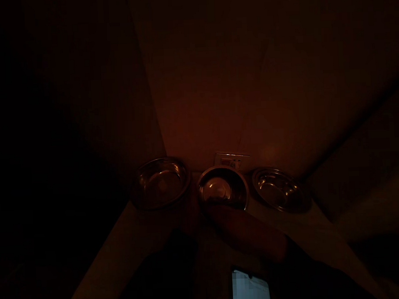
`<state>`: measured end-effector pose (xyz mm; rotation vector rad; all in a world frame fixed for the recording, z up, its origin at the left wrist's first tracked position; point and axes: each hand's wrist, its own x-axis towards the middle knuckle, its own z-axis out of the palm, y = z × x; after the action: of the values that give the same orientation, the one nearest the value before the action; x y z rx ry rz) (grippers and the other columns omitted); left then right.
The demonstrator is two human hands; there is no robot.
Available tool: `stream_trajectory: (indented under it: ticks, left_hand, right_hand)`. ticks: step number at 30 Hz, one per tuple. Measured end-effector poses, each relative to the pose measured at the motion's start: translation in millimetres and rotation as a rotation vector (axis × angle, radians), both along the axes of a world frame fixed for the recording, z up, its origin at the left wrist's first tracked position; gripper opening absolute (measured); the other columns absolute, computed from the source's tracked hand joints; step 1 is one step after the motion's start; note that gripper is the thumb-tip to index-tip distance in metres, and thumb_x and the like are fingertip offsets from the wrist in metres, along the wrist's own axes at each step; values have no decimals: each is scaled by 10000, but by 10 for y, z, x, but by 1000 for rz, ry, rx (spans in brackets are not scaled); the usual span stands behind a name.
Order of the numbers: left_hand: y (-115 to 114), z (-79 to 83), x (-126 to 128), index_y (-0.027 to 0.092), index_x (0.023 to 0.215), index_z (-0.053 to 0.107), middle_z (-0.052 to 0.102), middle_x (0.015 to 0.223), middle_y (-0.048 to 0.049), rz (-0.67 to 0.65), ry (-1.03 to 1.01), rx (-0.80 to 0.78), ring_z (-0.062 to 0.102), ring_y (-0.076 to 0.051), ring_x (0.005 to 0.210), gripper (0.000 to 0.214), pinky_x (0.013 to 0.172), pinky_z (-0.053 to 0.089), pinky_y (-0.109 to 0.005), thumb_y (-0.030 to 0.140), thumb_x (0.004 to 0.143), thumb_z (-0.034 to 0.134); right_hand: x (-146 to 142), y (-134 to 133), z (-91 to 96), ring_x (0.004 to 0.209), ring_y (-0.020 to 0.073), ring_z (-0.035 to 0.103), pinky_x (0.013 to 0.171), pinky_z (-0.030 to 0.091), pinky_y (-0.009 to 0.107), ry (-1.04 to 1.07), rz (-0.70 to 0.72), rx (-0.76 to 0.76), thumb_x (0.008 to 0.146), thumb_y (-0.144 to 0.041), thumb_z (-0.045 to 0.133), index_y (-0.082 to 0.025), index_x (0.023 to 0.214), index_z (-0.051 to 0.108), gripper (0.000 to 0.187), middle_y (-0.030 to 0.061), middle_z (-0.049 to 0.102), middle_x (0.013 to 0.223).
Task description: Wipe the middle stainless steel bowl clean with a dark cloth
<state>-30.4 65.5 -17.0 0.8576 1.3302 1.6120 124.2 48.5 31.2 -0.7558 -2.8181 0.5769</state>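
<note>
Single head-worn view, looking forward and down over the arms.
The one camera sits above and behind the right hand's fingers (215, 209), close enough that the dark sleeves (310, 268) rise from the bottom edge, on the near side of the fingers, where a lit phone (253, 289) is cut off by the frame. It faces a wall (210, 87) beyond the fingers, which fills much of the upper part; the counter (118, 254) spreads below, the fingers sitting low of centre.

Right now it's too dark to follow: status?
Right hand at middle bowl, near side. Left hand dim, left of it; grips unclear. Left bowl, right bowl flank it; phone nearer.
</note>
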Motion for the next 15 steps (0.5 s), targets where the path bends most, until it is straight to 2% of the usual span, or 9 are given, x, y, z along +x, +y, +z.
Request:
stream_trajectory:
  ticks: [5,10,15]
  left_hand:
    - [-1,-9,21,168,1053,649,693,1121,-77,-125,-182,16,583,-254,1133,454,1024,407,-401,523,838,466]
    - [-43,12,45,209,1180,593,624,1262,-69,-157,-33,5,532,-245,1214,430,1069,368,-407,465,882,418]
    - [-31,-144,15,210,1171,581,616,1267,-79,-41,127,-11,488,-253,1261,416,1115,300,-444,454,903,375]
  right_hand:
    - [22,44,35,1244,229,493,1048,408,411,89,-18,-53,867,-43,434,-171,1419,354,572,135,510,1368]
    - [34,30,111,1259,208,478,1067,388,394,168,-14,-132,913,-94,428,-213,1420,358,525,108,491,1392]
    - [56,45,96,1293,192,432,1096,341,373,156,25,-100,932,-150,434,-223,1434,346,514,91,457,1424]
